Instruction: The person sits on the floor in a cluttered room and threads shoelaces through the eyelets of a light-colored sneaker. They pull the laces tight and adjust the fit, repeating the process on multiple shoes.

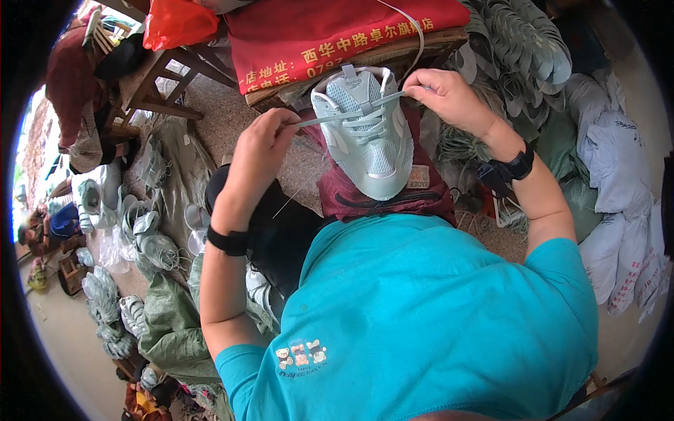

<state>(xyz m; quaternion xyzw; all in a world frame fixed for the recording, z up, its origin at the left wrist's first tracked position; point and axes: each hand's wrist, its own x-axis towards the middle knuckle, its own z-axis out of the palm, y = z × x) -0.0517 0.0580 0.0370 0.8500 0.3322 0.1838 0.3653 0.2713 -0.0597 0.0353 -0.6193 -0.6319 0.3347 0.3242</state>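
A pale mint-green sneaker upper (372, 151) rests on my lap with its toe toward me and its tongue away. Its lower rows of eyelets are laced. A flat grey-green shoelace (319, 121) is stretched out to both sides across the tongue. My left hand (263, 147) pinches one end of the lace, to the left of the shoe. Up and to the right, my right hand (446, 97) pinches the other end. Both hands are clear of the shoe itself.
Ahead stands a wooden bench (351, 67) draped with a red cloth (337, 35). Piles of shoe uppers (526, 56) hang at the far right, above white sacks (618, 168). More uppers (151, 235) and a green woven sack (175, 330) lie at the left. A person (77, 91) sits at the far left.
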